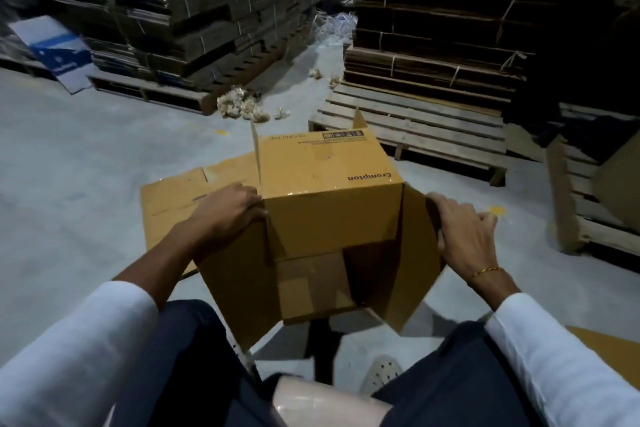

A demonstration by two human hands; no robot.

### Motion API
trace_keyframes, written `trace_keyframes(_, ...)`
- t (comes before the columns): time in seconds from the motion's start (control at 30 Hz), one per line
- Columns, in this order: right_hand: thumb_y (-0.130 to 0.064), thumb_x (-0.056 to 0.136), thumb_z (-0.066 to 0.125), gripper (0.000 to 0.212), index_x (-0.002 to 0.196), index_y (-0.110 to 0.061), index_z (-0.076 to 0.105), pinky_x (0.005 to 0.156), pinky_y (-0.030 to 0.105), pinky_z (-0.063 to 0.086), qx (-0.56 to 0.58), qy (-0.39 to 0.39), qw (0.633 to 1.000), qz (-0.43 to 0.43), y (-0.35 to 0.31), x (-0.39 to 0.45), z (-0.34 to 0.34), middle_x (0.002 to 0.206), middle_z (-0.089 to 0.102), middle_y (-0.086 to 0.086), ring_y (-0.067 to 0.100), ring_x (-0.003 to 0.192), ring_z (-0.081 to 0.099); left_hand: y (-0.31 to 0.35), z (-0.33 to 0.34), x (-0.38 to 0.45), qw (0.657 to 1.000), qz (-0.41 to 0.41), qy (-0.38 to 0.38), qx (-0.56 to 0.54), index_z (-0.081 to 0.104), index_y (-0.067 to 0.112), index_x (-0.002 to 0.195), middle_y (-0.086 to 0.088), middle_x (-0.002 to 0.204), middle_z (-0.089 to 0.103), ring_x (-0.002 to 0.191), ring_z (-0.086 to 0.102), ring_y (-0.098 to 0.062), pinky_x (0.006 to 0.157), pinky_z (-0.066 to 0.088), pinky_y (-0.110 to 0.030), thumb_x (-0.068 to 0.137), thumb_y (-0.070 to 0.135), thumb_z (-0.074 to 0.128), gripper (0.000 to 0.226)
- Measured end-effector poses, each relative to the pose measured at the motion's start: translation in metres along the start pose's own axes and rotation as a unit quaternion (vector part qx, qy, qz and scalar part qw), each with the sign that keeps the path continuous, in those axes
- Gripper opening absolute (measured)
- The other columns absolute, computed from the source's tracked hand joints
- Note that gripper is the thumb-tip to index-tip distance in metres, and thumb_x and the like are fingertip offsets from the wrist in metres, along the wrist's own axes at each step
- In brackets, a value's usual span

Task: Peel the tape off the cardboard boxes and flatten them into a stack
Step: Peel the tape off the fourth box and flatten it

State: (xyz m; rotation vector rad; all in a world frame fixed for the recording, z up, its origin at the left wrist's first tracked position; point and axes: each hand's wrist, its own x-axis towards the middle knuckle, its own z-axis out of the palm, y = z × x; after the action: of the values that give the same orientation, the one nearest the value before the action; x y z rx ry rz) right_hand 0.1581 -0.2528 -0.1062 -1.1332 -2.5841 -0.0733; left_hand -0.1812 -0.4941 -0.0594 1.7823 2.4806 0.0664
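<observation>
While the left hand (227,210) grips one corner and the right hand (462,230) holds an opened flap, the cardboard box (329,191), over a flattened sheet (180,198) on the floor, seemingly tape-free, awaits collapsing sideways.

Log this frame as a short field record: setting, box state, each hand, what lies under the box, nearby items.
setting: warehouse floor, person seated
box: open cardboard box, tipped on its side, open end toward the person, flaps spread
left hand: left hand grips the box's left edge
right hand: right hand grips the right flap
underneath: flattened cardboard on the floor
nearby: wooden pallet, tied cardboard stacks, crumpled tape wads
</observation>
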Motion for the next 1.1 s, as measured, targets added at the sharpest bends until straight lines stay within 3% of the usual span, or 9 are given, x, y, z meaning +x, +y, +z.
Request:
trace_keyframes(0.13,0.006,0.077,0.068,0.064,0.133,-0.021,0.053,0.085,0.047,0.034,0.003,0.062,0.998,0.008,0.002,0.009,-0.01,0.103,0.066,0.009,0.034,0.096,0.053,-0.019,0.002,-0.01,0.997,0.005,0.078,0.019,0.054,0.023,0.085,0.007,0.089,0.048,0.086,0.044,-0.017,0.07,0.038,-0.033,0.101,0.044,0.048,0.027)
trace_keyframes(0.3,0.003,0.074,0.073,0.067,0.133,-0.022,0.055,0.095,0.051,0.036,-0.077,-0.06,0.995,-0.03,-0.001,0.008,0.003,0.12,0.066,0.008,0.036,0.11,0.053,-0.018,0.028,-0.009,0.996,-0.074,-0.017,0.044,0.063,0.018,0.114,0.001,0.11,0.054,0.103,0.046,-0.018,0.081,0.046,-0.035,0.101,0.043,0.05,0.031)
trace_keyframes(0.43,0.003,0.057,0.084,0.086,0.136,-0.016,0.055,0.093,0.053,0.036,-0.103,-0.011,0.993,-0.062,-0.015,0.001,0.004,0.127,0.057,0.016,0.041,0.116,0.05,-0.019,0.034,-0.009,0.992,-0.095,-0.009,0.077,0.06,0.017,0.12,-0.002,0.117,0.055,0.109,0.047,-0.022,0.085,0.05,-0.038,0.099,0.04,0.053,0.032)
trace_keyframes(0.53,-0.006,0.064,0.079,0.057,0.118,-0.011,0.065,0.08,0.044,0.04,-0.058,0.063,0.978,-0.188,-0.043,-0.012,0.003,0.109,0.062,0.014,0.036,0.097,0.057,-0.015,0.04,-0.009,0.993,-0.108,-0.009,0.056,0.059,0.019,0.123,-0.003,0.117,0.056,0.112,0.049,-0.024,0.091,0.051,-0.043,0.1,0.039,0.05,0.032)
trace_keyframes(0.67,-0.023,0.075,0.078,0.015,0.077,-0.019,0.064,0.06,0.033,0.041,-0.102,-0.081,0.944,-0.302,-0.083,-0.032,0.014,0.067,0.064,0.002,0.025,0.062,0.06,-0.012,0.044,-0.007,0.993,-0.116,0.0,0.025,0.059,0.018,0.123,-0.003,0.118,0.057,0.112,0.049,-0.024,0.091,0.049,-0.044,0.102,0.038,0.05,0.03)
trace_keyframes(0.8,-0.04,0.102,0.051,0.03,0.115,-0.017,0.066,0.086,0.04,0.052,-0.149,-0.329,0.924,-0.123,-0.101,-0.01,-0.008,0.115,0.067,0.006,0.031,0.11,0.064,-0.019,0.045,-0.01,0.991,-0.132,0.001,-0.006,0.058,0.018,0.127,-0.005,0.121,0.057,0.116,0.048,-0.026,0.093,0.048,-0.045,0.102,0.038,0.05,0.034)
trace_keyframes(0.87,-0.042,0.102,0.051,0.034,0.12,-0.015,0.062,0.093,0.043,0.051,-0.06,-0.382,0.922,-0.017,-0.095,-0.002,0.001,0.125,0.063,0.009,0.034,0.118,0.06,-0.023,0.046,-0.012,0.989,-0.144,0.005,-0.025,0.057,0.019,0.133,-0.005,0.123,0.056,0.117,0.047,-0.025,0.094,0.047,-0.045,0.102,0.038,0.05,0.037)
trace_keyframes(0.93,-0.045,0.101,0.052,0.039,0.125,-0.014,0.055,0.095,0.042,0.047,0.121,-0.352,0.92,0.123,-0.082,0.002,0.02,0.135,0.058,0.014,0.036,0.125,0.056,-0.025,0.047,-0.015,0.986,-0.154,0.001,-0.057,0.055,0.021,0.137,-0.004,0.121,0.054,0.116,0.046,-0.025,0.094,0.044,-0.044,0.103,0.039,0.049,0.039)
trace_keyframes(1.1,-0.05,0.096,0.062,0.071,0.154,-0.017,0.038,0.111,0.039,0.038,0.526,-0.245,0.761,0.288,-0.074,-0.007,0.05,0.153,0.046,0.003,0.024,0.14,0.045,-0.023,0.044,-0.018,0.977,-0.139,-0.005,-0.161,0.06,0.02,0.136,-0.003,0.116,0.054,0.109,0.048,-0.024,0.093,0.044,-0.045,0.103,0.038,0.049,0.039)
